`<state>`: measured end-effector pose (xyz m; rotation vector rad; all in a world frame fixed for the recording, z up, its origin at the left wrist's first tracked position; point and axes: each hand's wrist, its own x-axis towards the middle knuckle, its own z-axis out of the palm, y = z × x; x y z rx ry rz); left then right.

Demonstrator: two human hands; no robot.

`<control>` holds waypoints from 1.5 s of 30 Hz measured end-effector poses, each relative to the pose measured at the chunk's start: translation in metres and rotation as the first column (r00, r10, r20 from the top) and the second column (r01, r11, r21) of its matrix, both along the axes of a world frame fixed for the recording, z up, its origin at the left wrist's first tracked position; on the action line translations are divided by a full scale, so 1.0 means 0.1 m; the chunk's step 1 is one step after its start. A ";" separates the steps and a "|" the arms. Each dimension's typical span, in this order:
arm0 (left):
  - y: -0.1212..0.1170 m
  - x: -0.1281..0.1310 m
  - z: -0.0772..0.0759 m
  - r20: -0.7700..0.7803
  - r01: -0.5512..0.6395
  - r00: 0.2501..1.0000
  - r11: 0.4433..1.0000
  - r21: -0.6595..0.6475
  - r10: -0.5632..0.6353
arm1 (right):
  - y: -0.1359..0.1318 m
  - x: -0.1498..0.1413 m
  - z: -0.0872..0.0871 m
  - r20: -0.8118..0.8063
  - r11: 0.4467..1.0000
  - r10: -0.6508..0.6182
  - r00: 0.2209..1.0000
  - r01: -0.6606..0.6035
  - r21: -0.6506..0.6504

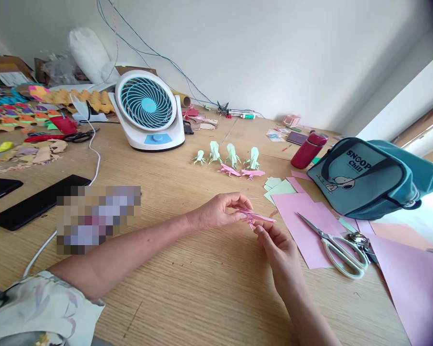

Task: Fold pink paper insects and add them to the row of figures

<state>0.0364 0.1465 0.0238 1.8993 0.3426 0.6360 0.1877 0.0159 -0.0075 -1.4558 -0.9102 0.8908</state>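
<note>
A pink folded-paper insect (257,217) is held above a wooden table (187,288), pinched between the thumb and fingers of the left hand (226,210) and gripped at its underside by the fingertips of the right hand (276,240). Beyond it, two pink paper figures (241,172) are set before four pale green ones (226,154). To the right, scissors (334,247) are laid partly on pink paper (303,226), near a teal bag (361,178).

A folded pink paper figure (258,217) with thin, spindly legs and a long, narrow body lies roughly level, held between the fingertips of both hands above the wooden counter (202,274).
</note>
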 end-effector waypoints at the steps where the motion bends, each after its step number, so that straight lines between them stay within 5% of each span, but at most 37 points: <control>1: -0.03 0.01 0.01 0.000 0.000 1.000 1.000 -0.004 0.000 | 0.00 -0.01 0.02 -0.034 1.000 -0.002 0.999 0.002 -0.008; 12: -0.17 0.05 -0.01 0.037 -0.046 0.998 0.991 0.124 0.042 | 0.02 -0.04 0.05 -0.195 0.999 -0.037 0.980 0.042 0.019; 23: -0.23 0.04 -0.05 0.137 -0.154 0.985 0.882 0.446 0.103 | 0.02 -0.06 0.03 -0.152 0.997 -0.080 0.985 0.081 0.004; 34: -0.26 0.03 -0.05 0.117 -0.205 0.979 0.843 0.498 0.169 | 0.04 -0.06 -0.05 -0.095 0.988 -0.025 0.995 0.040 0.151; 45: -0.25 0.04 -0.04 0.094 -0.164 0.986 0.913 0.374 0.138 | 0.02 -0.03 -0.12 0.121 0.977 -0.053 0.991 0.027 0.209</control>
